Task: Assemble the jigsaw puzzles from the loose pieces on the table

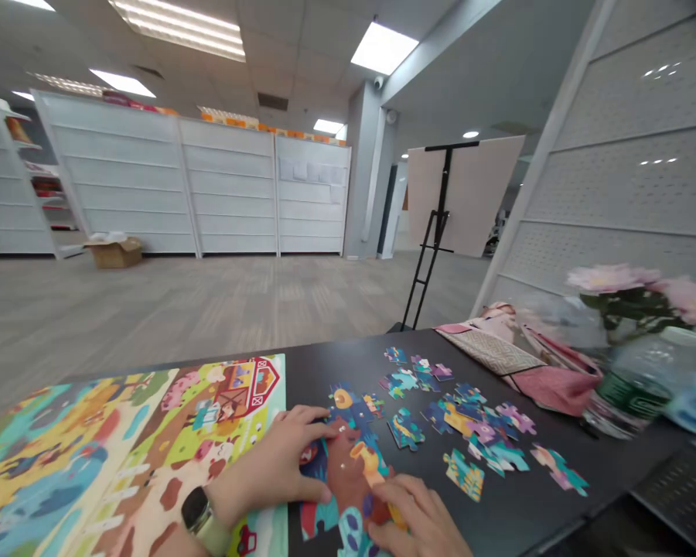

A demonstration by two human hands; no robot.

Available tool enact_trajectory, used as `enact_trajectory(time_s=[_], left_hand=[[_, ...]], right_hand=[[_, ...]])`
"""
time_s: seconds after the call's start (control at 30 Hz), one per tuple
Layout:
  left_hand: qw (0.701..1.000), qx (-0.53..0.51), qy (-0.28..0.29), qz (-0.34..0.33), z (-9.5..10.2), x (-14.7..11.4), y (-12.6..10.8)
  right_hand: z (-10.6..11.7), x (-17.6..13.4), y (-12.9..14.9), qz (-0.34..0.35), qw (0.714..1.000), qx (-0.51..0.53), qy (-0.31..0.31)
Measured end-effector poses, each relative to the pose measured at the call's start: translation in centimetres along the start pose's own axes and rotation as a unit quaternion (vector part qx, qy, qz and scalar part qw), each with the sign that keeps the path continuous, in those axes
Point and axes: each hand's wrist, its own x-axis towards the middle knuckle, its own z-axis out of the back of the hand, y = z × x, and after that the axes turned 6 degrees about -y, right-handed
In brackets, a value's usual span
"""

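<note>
A partly joined jigsaw puzzle (345, 468) with a brown animal on dark blue lies on the black table. My left hand (287, 456) rests over its left edge, thumb and fingers spread apart and touching the joined pieces. My right hand (414, 514) is at the lower right of the puzzle, its thumb and fingers closed about a purple and orange jigsaw piece (377, 509). The fingers partly hide that piece, so I cannot tell whether it is joined. Loose jigsaw pieces (487, 429) lie to the right, several overlapping. A single piece (407, 430) sits close to the puzzle.
Colourful farm and animal picture sheets (151, 449) cover the table's left side. At the right are a pink patterned bag (533, 367), a clear bottle with a green label (632, 394) and pink flowers (632, 290). A black easel (435, 224) stands beyond the black table (319, 352).
</note>
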Motion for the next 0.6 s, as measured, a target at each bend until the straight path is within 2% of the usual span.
enact_trajectory(time_s=[0.07, 0.13, 0.2, 0.27, 0.33, 0.37, 0.43, 0.47, 0.53, 0.6], left_hand=[[1.000, 0.004, 0.000, 0.002, -0.3, -0.1, 0.1], [1.000, 0.012, 0.000, 0.003, -0.9, -0.2, 0.8], [1.000, 0.028, -0.002, -0.005, -1.6, 0.1, 2.1], [0.999, 0.041, 0.004, -0.026, -2.2, 0.5, 3.5], [0.997, 0.056, 0.012, -0.045, -2.7, 0.9, 4.7], [0.997, 0.062, 0.012, -0.049, -2.8, 1.0, 5.0], [0.996, 0.067, 0.008, -0.053, -2.9, 1.0, 5.3], [0.996, 0.067, 0.006, -0.051, -2.9, 1.0, 5.2], [0.997, 0.063, 0.004, -0.042, -2.8, 0.8, 5.0], [0.998, 0.057, 0.004, -0.038, -2.8, 0.8, 4.7]], right_hand=[[-0.5, -0.9, 0.2, -0.036, 0.999, 0.006, -0.018], [-0.5, -1.9, 0.1, -0.038, 0.998, 0.003, -0.044], [0.6, -2.9, -0.9, -0.010, 0.996, -0.016, -0.088], [2.9, -4.3, -3.1, -0.029, 0.987, -0.051, -0.148], [5.7, -6.1, -6.6, -0.145, 0.960, -0.095, -0.222], [7.0, -7.1, -8.6, -0.207, 0.936, -0.120, -0.259], [9.0, -9.1, -12.6, -0.339, 0.865, -0.178, -0.324], [9.6, -10.1, -14.4, -0.375, 0.844, -0.189, -0.335], [9.8, -11.7, -17.1, -0.422, 0.824, -0.189, -0.327], [9.4, -12.9, -18.4, -0.422, 0.832, -0.172, -0.317]])
